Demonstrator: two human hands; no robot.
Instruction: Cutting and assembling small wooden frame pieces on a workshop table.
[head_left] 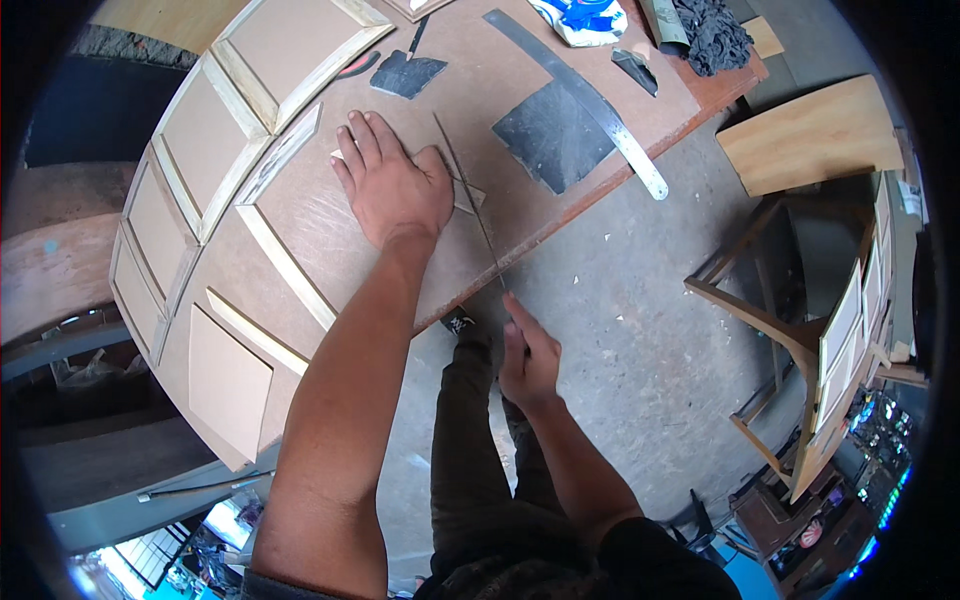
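My left hand (400, 190) lies flat on the workbench top (380, 265), fingers spread, pressing down a small pale wood strip (466, 197) that shows on both sides of it. In my right hand (530, 352), below the bench's edge, is the grip of a saw (462, 172). Its thin blade, seen edge-on, crosses the strip just right of my left thumb. My right index finger points along the blade, and the handle is hidden by my fingers.
Framed wooden panels (200, 140) and loose strips lie at the left. A steel ruler (570, 75), dark sandpaper (555, 135), a blue-white bag (583, 20) and black cloth (715, 38) are on the far side. A wooden frame (760, 310) stands on the floor at right.
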